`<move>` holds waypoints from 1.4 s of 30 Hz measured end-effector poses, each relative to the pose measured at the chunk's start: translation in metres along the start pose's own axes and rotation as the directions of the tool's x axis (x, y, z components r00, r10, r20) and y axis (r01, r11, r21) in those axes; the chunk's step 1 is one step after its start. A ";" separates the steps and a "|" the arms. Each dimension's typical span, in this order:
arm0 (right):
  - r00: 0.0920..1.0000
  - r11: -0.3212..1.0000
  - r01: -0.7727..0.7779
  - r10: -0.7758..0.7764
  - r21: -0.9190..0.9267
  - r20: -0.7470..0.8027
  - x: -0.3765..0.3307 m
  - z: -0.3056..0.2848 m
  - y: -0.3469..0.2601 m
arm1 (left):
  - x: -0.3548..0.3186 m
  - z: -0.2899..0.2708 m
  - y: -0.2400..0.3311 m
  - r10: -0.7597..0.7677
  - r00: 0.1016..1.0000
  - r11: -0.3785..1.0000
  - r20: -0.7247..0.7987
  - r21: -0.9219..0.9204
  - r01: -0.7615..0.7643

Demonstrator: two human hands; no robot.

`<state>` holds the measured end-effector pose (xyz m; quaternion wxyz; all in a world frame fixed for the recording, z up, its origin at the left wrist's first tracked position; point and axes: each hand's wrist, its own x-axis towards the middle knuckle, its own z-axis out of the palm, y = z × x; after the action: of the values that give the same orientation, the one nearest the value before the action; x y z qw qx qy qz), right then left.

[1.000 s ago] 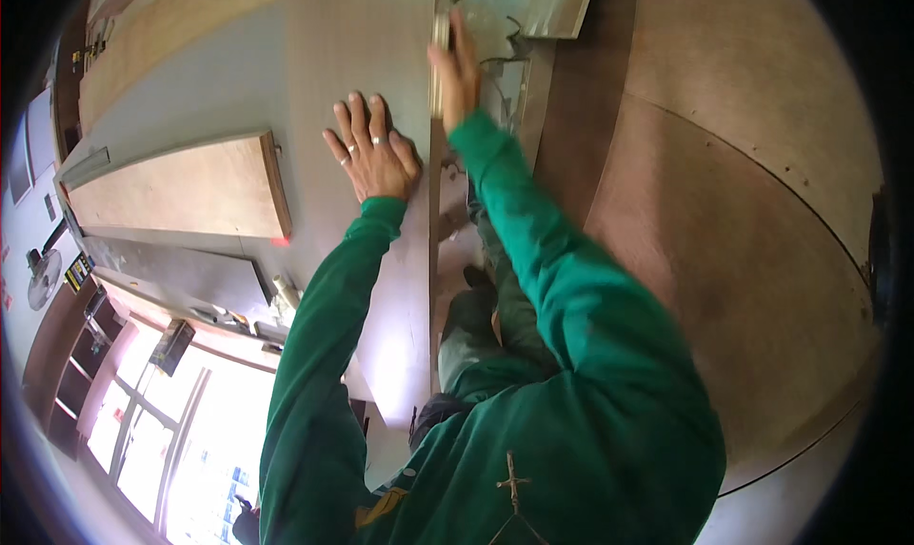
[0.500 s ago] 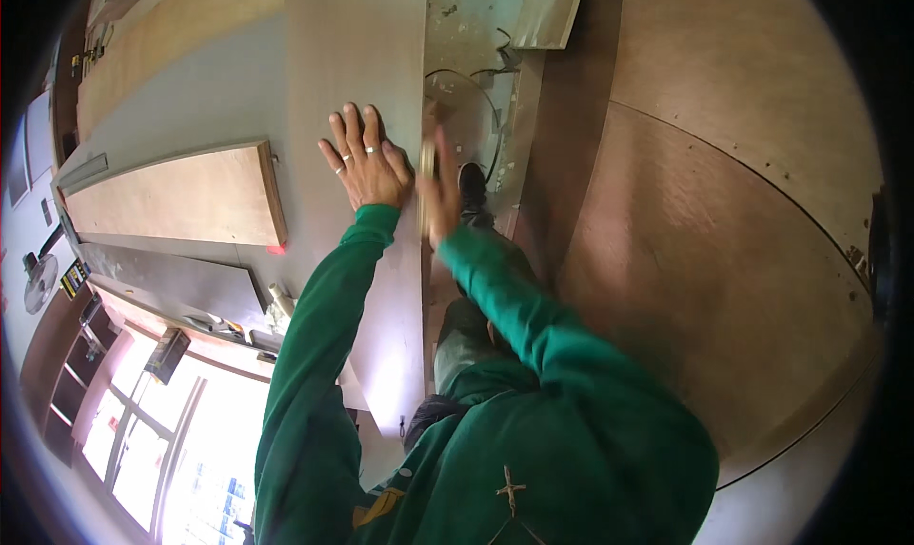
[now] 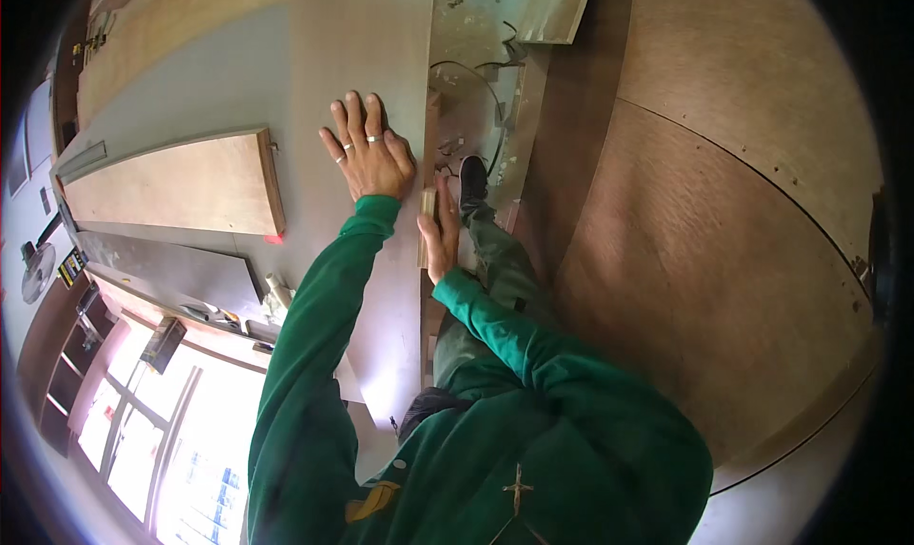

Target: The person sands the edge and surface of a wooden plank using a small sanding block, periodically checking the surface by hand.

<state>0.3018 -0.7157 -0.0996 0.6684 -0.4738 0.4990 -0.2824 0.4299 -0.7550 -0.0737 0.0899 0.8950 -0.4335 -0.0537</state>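
A long, smooth wooden board (image 3: pixel 367 40) lies on the work surface. My left hand (image 3: pixel 376 169) rests flat on it near its right edge, fingers spread, rings on some of them. Beside that edge, my right hand (image 3: pixel 441 233) presses a narrow wooden sanding block (image 3: pixel 428 200) against the board's side. The thumb lies at the block's near part and the fingers stretch along its outer side. The block's face toward the board is hidden.
A box-like wooden panel (image 3: pixel 176 185) and a dark flat strip (image 3: pixel 171 264) lie to the left. Large brown wood sheets (image 3: pixel 695 240) stand on the right. Below, a black cable (image 3: pixel 497 98) runs near my shoe (image 3: pixel 472 178). A bright window (image 3: pixel 181 440) is at lower left.
My right hand and the block have slid toward me along the board's edge, and the motion blur is gone. The left hand stays flat in the same place on the board.
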 end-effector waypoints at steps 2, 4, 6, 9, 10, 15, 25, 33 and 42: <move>0.993 0.995 -0.102 0.103 0.023 -0.050 0.028 0.005 0.015 | 0.001 0.000 0.001 0.010 1.000 1.000 -0.007 -0.011 -0.010; 1.000 0.982 -0.010 0.005 0.186 0.026 0.128 0.007 -0.029 | 0.002 0.007 0.002 0.022 1.000 0.999 -0.023 -0.029 -0.022; 0.954 0.942 0.271 -0.290 0.196 0.076 0.214 0.001 -0.070 | 0.006 0.009 0.004 0.049 0.998 0.997 -0.043 -0.054 -0.052; 0.992 0.956 0.105 -0.121 0.273 0.044 0.175 0.005 -0.032 | 0.004 0.008 0.004 0.038 0.999 0.999 -0.030 -0.038 -0.040; 0.991 0.979 0.101 -0.114 0.177 0.063 0.129 0.004 -0.021 | 0.002 0.007 0.000 0.021 1.000 1.000 -0.022 -0.022 -0.022; 0.997 0.996 0.079 -0.080 0.052 0.013 0.063 0.007 -0.008 | 0.003 0.004 -0.005 0.002 1.000 1.000 -0.002 -0.013 -0.003; 0.976 0.955 0.202 -0.215 0.216 0.038 0.206 0.023 -0.071 | 0.001 0.000 -0.004 0.003 1.000 1.000 0.010 -0.016 -0.003; 0.933 0.911 0.332 -0.356 0.243 0.057 0.320 0.005 -0.118 | 0.011 0.004 0.011 0.046 0.999 0.998 0.029 -0.033 -0.045; 0.996 0.995 0.047 -0.041 0.082 -0.081 0.218 0.019 -0.006 | 0.014 -0.017 -0.004 -0.034 0.992 0.999 0.122 -0.028 0.038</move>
<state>0.3946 -0.8972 -0.1800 0.6611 -0.4447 0.5021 -0.3364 0.4448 -0.7611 -0.0586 0.0758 0.8964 -0.4211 -0.1159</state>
